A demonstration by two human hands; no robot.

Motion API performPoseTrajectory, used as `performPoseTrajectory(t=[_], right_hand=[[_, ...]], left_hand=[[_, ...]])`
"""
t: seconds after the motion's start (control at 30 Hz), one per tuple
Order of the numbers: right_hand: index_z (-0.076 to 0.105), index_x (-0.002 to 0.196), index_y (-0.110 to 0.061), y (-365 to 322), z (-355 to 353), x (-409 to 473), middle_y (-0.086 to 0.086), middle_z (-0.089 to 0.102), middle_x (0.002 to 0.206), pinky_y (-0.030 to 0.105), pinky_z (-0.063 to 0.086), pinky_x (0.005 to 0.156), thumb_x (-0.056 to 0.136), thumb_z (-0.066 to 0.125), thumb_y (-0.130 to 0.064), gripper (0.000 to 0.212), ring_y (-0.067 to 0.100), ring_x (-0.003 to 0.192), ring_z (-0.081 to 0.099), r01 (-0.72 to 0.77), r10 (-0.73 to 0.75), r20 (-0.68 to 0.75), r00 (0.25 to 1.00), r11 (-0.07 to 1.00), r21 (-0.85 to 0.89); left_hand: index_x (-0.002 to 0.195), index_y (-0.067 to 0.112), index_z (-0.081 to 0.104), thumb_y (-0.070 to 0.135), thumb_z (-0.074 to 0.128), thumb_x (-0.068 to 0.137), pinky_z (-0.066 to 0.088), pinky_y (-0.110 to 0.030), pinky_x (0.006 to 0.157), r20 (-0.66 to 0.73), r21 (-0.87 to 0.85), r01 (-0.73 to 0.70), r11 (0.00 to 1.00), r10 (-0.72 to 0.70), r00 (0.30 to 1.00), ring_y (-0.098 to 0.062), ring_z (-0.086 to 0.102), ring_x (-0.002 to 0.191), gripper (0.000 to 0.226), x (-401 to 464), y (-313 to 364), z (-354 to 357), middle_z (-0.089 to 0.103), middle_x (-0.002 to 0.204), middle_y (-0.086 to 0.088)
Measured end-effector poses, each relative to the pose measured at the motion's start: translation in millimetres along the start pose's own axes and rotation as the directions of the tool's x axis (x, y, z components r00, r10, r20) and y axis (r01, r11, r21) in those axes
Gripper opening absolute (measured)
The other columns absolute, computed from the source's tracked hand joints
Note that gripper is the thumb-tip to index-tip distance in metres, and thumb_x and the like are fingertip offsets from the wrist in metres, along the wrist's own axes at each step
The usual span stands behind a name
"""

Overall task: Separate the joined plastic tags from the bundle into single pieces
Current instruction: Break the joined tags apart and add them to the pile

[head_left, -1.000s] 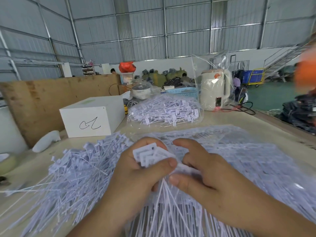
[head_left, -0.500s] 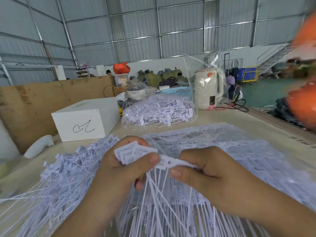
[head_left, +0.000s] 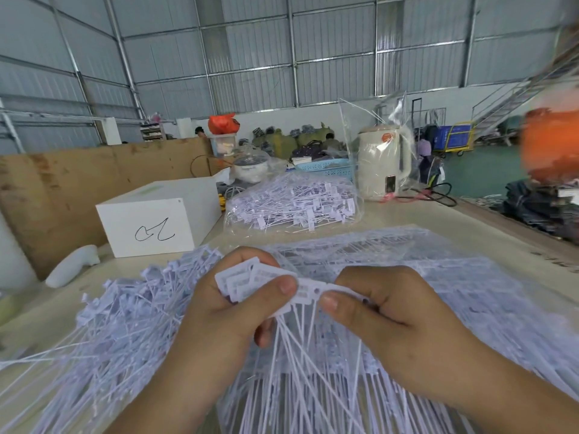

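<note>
My left hand grips a small stack of white plastic tags by their flat heads, thumb pressed on top. One tag head sticks out to the right between both thumbs. My right hand pinches its other side. The tags' thin white tails hang down below my hands. A loose heap of single tags lies to the left. Joined tags in clear plastic spread out under and to the right of my hands.
A clear bag of tags lies further back on the table. A white box with a black scribble stands at the back left, a white handle-shaped object beside it. A cream kettle in plastic stands behind.
My hands have drawn apart, pulling one tag head out sideways from the stack. The view has shifted slightly and an orange blur at the right edge has moved.
</note>
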State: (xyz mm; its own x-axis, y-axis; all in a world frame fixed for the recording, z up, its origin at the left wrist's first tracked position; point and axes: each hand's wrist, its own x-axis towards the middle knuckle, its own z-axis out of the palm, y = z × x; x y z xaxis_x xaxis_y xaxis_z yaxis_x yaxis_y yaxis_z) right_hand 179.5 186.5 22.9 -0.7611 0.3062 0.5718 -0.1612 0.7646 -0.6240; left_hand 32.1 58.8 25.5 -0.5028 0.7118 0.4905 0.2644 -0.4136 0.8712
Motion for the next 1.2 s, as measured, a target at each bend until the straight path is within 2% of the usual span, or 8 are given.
performPoseTrajectory(t=[0.17, 0.23, 0.43, 0.6, 0.83, 1.03, 1.1, 1.2], right_hand=[[0.038, 0.067, -0.017, -5.6, 12.3, -1.4, -0.007, 0.033, 0.053, 0.018, 0.023, 0.047, 0.094, 0.049, -0.045, 0.041, 0.007, 0.047, 0.031, 0.061, -0.058, -0.147, 0.987, 0.998, 0.013], [0.037, 0.066, -0.017, -7.2, 16.1, -2.1, -0.008, 0.032, 0.054, 0.017, 0.023, 0.048, 0.092, 0.047, -0.048, 0.042, 0.006, 0.048, 0.030, 0.087, -0.073, -0.179, 0.981, 0.994, 0.069], [0.041, 0.064, -0.029, -13.4, 28.1, -7.4, -0.016, 0.033, 0.055, 0.009, 0.025, 0.050, 0.093, 0.049, -0.037, 0.032, 0.000, 0.049, 0.031, 0.178, -0.131, -0.279, 0.951, 0.972, 0.152], [0.045, 0.066, -0.011, -14.2, 30.5, -2.1, -0.013, 0.035, 0.052, 0.013, 0.027, 0.046, 0.092, 0.058, -0.033, 0.037, 0.001, 0.048, 0.031, 0.137, -0.047, -0.415, 0.909, 0.972, 0.190], [0.046, 0.067, -0.015, -14.9, 30.3, -1.0, -0.014, 0.036, 0.053, 0.014, 0.028, 0.047, 0.090, 0.051, -0.040, 0.035, 0.001, 0.049, 0.032, 0.160, -0.082, -0.440, 0.894, 0.976, 0.145], [0.039, 0.064, -0.028, -12.3, 29.4, 0.9, -0.014, 0.033, 0.056, 0.010, 0.025, 0.047, 0.095, 0.050, -0.032, 0.033, 0.000, 0.048, 0.032, 0.188, -0.203, -0.433, 0.878, 0.979, -0.079], [0.038, 0.064, -0.027, -9.1, 25.9, 2.4, -0.014, 0.034, 0.055, 0.011, 0.024, 0.047, 0.095, 0.049, -0.035, 0.034, 0.000, 0.048, 0.032, 0.176, -0.188, -0.386, 0.903, 0.982, -0.066], [0.045, 0.064, -0.019, -2.6, 20.9, 3.7, -0.009, 0.038, 0.055, 0.017, 0.026, 0.047, 0.093, 0.047, -0.047, 0.040, 0.002, 0.049, 0.035, 0.139, -0.137, -0.202, 0.970, 0.990, -0.003]], left_hand=[[0.069, 0.024, 0.064, 0.031, 0.078, 0.062, 0.034, -0.016, 0.036, -0.038, -0.090, -0.033, 0.995, 0.030, 0.999, -0.009, 0.041, 0.038, 0.017, -1.0, 2.7, 3.5, 0.052, 0.054, 0.003], [0.068, 0.021, 0.062, 0.028, 0.077, 0.060, 0.032, -0.015, 0.035, -0.047, -0.193, -0.001, 0.981, -0.008, 0.999, -0.007, 0.038, 0.035, 0.018, -1.8, 3.5, 5.5, 0.048, 0.049, 0.004], [0.066, 0.021, 0.061, 0.026, 0.075, 0.058, 0.025, -0.019, 0.036, -0.057, -0.343, 0.040, 0.938, -0.064, 0.996, -0.007, 0.033, 0.031, 0.017, -4.2, 4.0, 12.6, 0.043, 0.042, 0.001], [0.065, 0.024, 0.064, 0.028, 0.074, 0.060, 0.033, -0.014, 0.034, -0.091, -0.306, -0.017, 0.952, -0.011, 0.996, -0.006, 0.041, 0.035, 0.012, -7.6, 2.3, 20.3, 0.051, 0.050, 0.005], [0.067, 0.026, 0.066, 0.029, 0.074, 0.063, 0.034, -0.015, 0.035, -0.108, -0.277, -0.058, 0.959, 0.029, 0.994, -0.005, 0.042, 0.038, 0.010, -6.3, 3.1, 20.4, 0.053, 0.053, 0.006], [0.069, 0.025, 0.066, 0.029, 0.075, 0.063, 0.035, -0.017, 0.036, -0.078, -0.253, -0.013, 0.967, -0.007, 0.997, -0.006, 0.042, 0.040, 0.012, -3.8, 1.9, 13.9, 0.054, 0.055, 0.005], [0.067, 0.023, 0.065, 0.030, 0.075, 0.062, 0.035, -0.016, 0.035, -0.037, -0.249, 0.031, 0.968, -0.041, 0.998, -0.008, 0.041, 0.037, 0.013, -2.2, 0.6, 10.9, 0.052, 0.052, 0.003], [0.067, 0.021, 0.066, 0.033, 0.075, 0.062, 0.036, -0.017, 0.035, 0.024, -0.164, 0.052, 0.985, -0.049, 0.999, -0.011, 0.042, 0.034, 0.016, -2.3, -3.5, 11.6, 0.052, 0.051, -0.001]])
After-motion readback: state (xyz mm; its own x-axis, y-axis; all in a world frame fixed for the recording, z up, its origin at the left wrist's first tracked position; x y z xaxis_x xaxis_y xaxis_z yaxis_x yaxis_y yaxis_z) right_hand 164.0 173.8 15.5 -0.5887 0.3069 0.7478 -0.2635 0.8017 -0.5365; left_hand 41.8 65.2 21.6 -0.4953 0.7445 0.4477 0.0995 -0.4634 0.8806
